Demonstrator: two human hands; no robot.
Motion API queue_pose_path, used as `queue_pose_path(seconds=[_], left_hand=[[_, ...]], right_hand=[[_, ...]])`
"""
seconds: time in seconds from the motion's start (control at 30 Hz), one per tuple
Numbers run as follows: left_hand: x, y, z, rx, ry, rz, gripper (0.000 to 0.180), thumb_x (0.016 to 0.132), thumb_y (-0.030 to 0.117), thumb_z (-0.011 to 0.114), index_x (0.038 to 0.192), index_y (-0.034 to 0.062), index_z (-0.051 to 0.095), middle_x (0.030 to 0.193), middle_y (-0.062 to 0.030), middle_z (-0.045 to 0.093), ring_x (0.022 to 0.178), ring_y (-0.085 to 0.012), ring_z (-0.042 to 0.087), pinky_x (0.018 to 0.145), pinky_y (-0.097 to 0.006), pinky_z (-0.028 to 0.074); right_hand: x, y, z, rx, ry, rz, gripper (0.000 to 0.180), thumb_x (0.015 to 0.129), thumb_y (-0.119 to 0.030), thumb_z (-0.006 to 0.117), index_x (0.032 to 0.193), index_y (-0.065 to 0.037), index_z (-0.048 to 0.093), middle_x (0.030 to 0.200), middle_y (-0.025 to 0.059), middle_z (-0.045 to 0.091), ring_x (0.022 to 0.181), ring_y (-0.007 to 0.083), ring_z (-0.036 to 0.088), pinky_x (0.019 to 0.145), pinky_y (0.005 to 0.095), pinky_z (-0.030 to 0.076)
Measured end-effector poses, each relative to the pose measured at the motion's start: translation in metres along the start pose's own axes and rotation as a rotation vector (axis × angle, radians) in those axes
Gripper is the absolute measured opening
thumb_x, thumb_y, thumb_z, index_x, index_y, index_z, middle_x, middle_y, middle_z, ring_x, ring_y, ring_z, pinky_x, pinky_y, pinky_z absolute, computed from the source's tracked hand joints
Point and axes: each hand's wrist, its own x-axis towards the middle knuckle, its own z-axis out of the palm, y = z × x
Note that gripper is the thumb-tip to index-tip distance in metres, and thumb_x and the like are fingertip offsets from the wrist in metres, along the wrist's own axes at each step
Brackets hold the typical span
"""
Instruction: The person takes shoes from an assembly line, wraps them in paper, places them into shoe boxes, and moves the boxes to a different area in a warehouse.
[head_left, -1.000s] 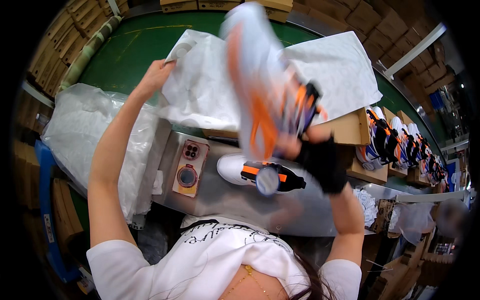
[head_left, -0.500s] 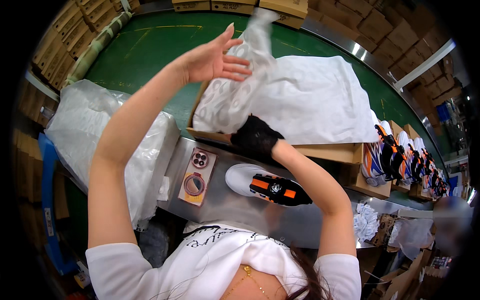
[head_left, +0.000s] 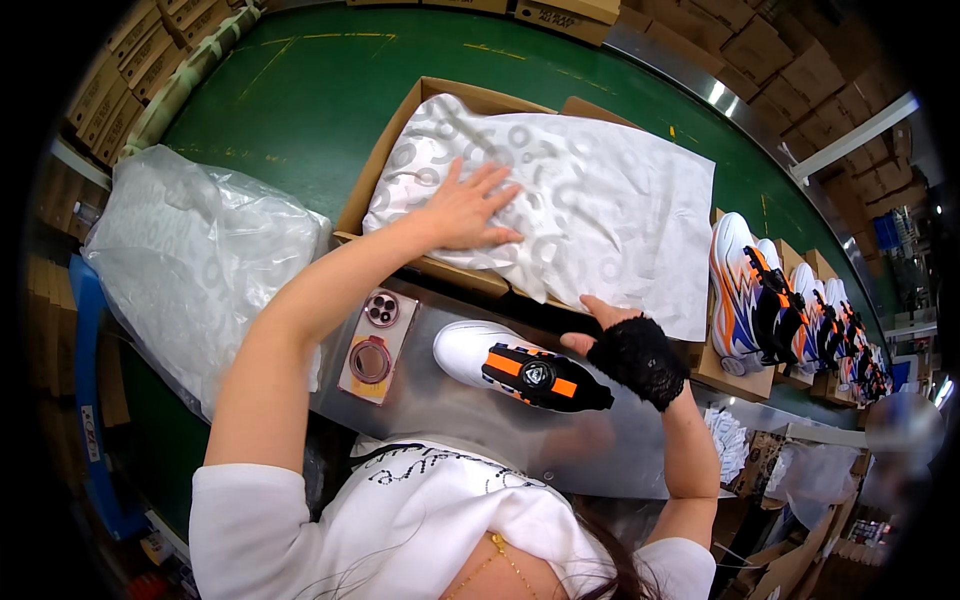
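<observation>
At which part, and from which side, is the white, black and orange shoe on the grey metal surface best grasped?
Probably by the black heel end of this white, black and orange shoe, from the right: it stands sole down, toe pointing left toward the pink-edged phone.

L hand [head_left: 468, 208] splayed (palm dn), R hand [head_left: 622, 345] part-spread.
</observation>
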Motion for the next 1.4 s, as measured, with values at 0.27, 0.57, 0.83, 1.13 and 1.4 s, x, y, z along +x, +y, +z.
queue_pose_path(seconds=[0.27,0.57,0.83,1.13,1.4], left_hand=[[-0.028,-0.031,-0.005,-0.020,0.149,-0.133,0.062,0.068,0.044,0.064,0.114,0.0070,0.048,0.117,-0.0192,0.043,0.114,-0.0295,0.038,0.094,-0.049,0.025],[-0.114,0.107,-0.050,-0.703,0.141,0.256,0.063,0.054,0.033,0.078,0.098,-0.0003,0.047,0.097,-0.0163,0.052,0.089,-0.0309,0.051,0.076,-0.036,0.041],[-0.133,0.064,-0.094,-1.572,0.156,-0.392,0.076,0.053,0.005,0.079,0.118,0.0010,0.041,0.102,-0.0032,0.055,0.094,-0.0100,0.049,0.085,-0.025,0.039],[-0.071,0.013,-0.103,-1.762,0.448,-0.537,0.053,0.067,0.025,0.073,0.104,-0.0017,0.047,0.090,-0.0073,0.056,0.080,-0.0143,0.057,0.070,-0.029,0.049],[0.032,-0.009,0.013,-2.042,0.146,-0.971,0.047,0.081,0.039,0.055,0.111,0.0026,0.047,0.105,-0.0109,0.055,0.095,-0.0232,0.054,0.081,-0.044,0.044]], right_hand=[[-0.049,-0.007,0.014,0.269,0.765,-0.380,0.020,0.059,0.003,0.066,0.076,-0.002,0.057,0.073,0.0110,0.057,0.067,0.0256,0.056,0.063,0.0327,0.046],[-0.077,0.028,0.089,1.275,-0.034,0.453,0.035,0.084,-0.026,0.051,0.111,-0.003,0.051,0.081,0.0063,0.059,0.064,0.0115,0.058,0.058,0.0218,0.046],[-0.054,-0.003,0.036,1.360,0.064,-0.023,0.038,0.079,-0.008,0.057,0.115,-0.001,0.047,0.092,0.0055,0.056,0.083,0.0122,0.055,0.073,0.0238,0.043],[-0.044,0.019,0.063,1.281,0.031,0.119,0.037,0.079,-0.012,0.060,0.112,-0.001,0.049,0.095,0.0062,0.058,0.086,0.0124,0.055,0.079,0.0243,0.042],[-0.035,0.030,0.076,1.408,0.155,0.123,0.048,0.079,-0.014,0.057,0.122,-0.002,0.038,0.107,0.0106,0.053,0.092,0.0147,0.053,0.073,0.0237,0.043]])
